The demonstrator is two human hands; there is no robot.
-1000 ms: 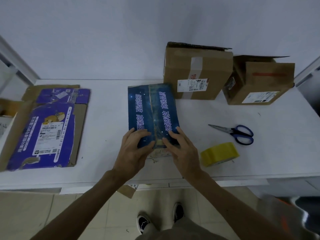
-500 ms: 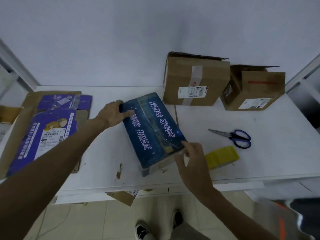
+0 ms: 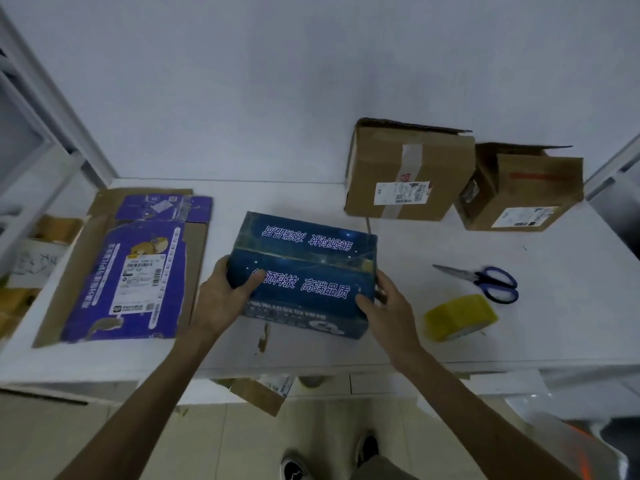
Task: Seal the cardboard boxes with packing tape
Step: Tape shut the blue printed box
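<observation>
The blue box (image 3: pixel 304 271) is set at the middle of the table (image 3: pixel 571 289), close to the near edge, with its long side turned toward the person and its top flaps folded down so that a seam runs across the lid. It is grasped at both ends: the left hand (image 3: pixel 218 299) is wrapped round the 9 o'clock end with the thumb laid on the lid, and the right hand (image 3: pixel 388 310) is curled round the 3 o'clock end. The yellow tape roll (image 3: pixel 460 317) lies at 4 o'clock from the box, held by neither hand, and the scissors (image 3: pixel 485 280) lie just beyond it at 3 o'clock. Whether fresh tape covers the seam cannot be told. Two brown boxes (image 3: pixel 408 174) are stood at 1 and 2 o'clock with their upper flaps raised, so their sealing is judged undone. A flattened purple carton (image 3: pixel 135 268) is spread at 9 o'clock. The task is judged to be at an early stage, with taping and cutting left for every box.
</observation>
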